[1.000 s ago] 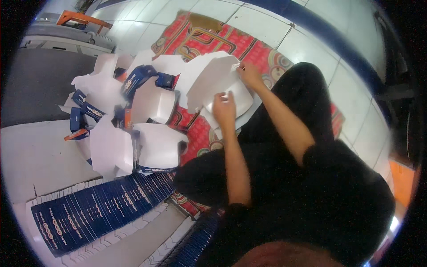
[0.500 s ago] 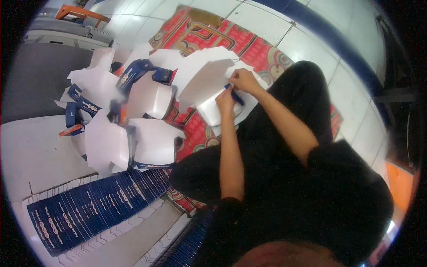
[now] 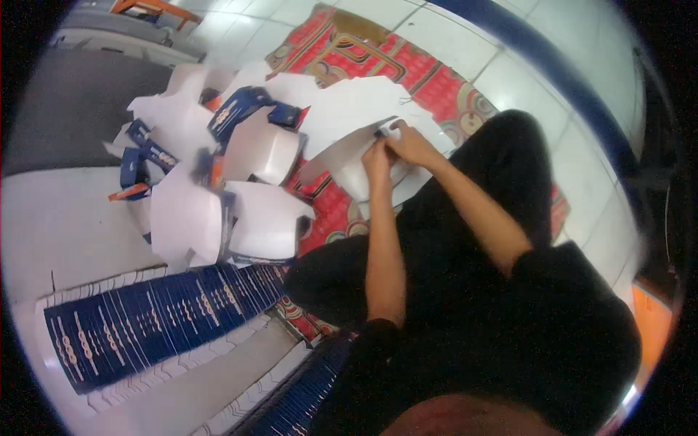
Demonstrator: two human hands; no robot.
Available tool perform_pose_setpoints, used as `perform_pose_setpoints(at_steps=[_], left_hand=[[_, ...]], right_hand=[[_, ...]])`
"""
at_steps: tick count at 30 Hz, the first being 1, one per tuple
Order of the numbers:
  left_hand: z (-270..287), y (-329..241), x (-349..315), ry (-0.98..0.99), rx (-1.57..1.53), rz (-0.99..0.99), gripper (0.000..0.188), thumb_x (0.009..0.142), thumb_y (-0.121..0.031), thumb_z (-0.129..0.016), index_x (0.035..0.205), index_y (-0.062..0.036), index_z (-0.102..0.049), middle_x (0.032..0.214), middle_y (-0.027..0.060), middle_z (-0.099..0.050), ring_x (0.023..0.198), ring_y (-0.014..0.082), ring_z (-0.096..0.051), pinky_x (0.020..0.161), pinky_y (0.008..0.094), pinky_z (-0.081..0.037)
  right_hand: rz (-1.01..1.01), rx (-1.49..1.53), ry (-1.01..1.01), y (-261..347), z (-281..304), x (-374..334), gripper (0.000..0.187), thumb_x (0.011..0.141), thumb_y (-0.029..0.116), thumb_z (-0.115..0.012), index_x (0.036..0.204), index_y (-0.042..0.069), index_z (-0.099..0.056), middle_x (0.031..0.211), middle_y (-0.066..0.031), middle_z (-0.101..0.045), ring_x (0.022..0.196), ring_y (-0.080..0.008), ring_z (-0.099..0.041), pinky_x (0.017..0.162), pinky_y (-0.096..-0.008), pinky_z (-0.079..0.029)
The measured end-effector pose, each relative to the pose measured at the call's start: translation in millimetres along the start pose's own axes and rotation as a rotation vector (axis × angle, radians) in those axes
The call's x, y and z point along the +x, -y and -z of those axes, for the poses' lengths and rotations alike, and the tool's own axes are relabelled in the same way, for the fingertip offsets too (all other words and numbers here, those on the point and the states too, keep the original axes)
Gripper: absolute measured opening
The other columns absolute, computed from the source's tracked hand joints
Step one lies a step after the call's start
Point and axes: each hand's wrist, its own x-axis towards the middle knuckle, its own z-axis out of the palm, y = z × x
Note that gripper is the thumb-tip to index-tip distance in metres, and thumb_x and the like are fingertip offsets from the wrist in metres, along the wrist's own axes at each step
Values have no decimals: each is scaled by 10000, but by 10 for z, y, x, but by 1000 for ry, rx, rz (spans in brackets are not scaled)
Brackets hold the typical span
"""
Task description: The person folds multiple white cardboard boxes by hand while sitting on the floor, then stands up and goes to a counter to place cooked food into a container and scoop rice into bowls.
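Note:
A partly folded paper food box (image 3: 350, 174), white inside, sits in front of my knees on white flat sheets (image 3: 363, 94). Both of my hands are at its right side wall. My left hand (image 3: 377, 161) pinches the box there, its fingertips beside a small dark blue bit of the carton. Close against it, my right hand (image 3: 413, 144) is closed on the same wall, thumb and fingers bent together. The fingers cover the exact fold or tab between them. The box's tall white panel stands tilted on the left of my hands.
Several folded white-and-navy boxes (image 3: 263, 152) lie heaped left of my hands. A long row of flat navy cartons (image 3: 167, 320) runs at the lower left, with another navy stack (image 3: 298, 400) near my leg. Under the boxes lies a red patterned mat (image 3: 436, 80) on white tiles (image 3: 509, 73).
My hands have drawn closer together at the box's side wall, and the navy flap is now mostly hidden by them. The whole view has shifted slightly.

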Motion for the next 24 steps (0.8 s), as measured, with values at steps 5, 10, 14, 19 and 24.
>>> perform_pose_setpoints(at_steps=[5, 10, 14, 19, 24], left_hand=[[152, -371, -59, -172, 308, -270, 342, 987, -291, -589, 1092, 26, -664, 917, 96, -664, 701, 152, -623, 591, 275, -514], [76, -445, -151, -519, 345, -649, 296, 994, -260, -583, 1076, 18, -646, 1011, 138, -671, 840, 211, -627, 735, 342, -506], [1070, -531, 239, -700, 152, -675, 308, 975, -220, -591, 1082, 69, -604, 1062, 200, -663, 932, 283, -643, 801, 353, -510], [849, -159, 210, -616, 448, -509, 535, 917, -211, -639, 1335, 79, -471, 1213, 241, -593, 1054, 316, -617, 941, 396, -476], [542, 28, -75, -600, 901, -345, 705, 846, -392, -664, 1323, 89, -467, 1250, 305, -559, 1164, 462, -540, 1003, 516, -432]], right_hand=[[5, 95, 127, 42, -189, 211, 478, 1021, 375, -379, 1348, 39, -475, 1236, -297, -593, 1171, -404, -586, 1012, -435, -421], [-5, 207, -612, -803, 635, 661, 515, 1030, 383, -391, 1385, 17, -466, 1358, -219, -557, 1277, -351, -515, 1047, -427, -401], [59, 1224, -70, 1129, 469, 263, 610, 1039, 501, -372, 1492, 93, -363, 1458, -137, -472, 1337, -306, -459, 1069, -463, -403], [336, 712, 409, 1926, 683, 254, 764, 994, 624, -367, 1591, 194, -163, 1597, -183, -270, 1416, -327, -362, 1150, -526, -257], [376, -73, -55, 30, 533, 574, 713, 964, 485, -514, 1512, 60, -348, 1496, -239, -417, 1362, -365, -432, 1143, -415, -318]])
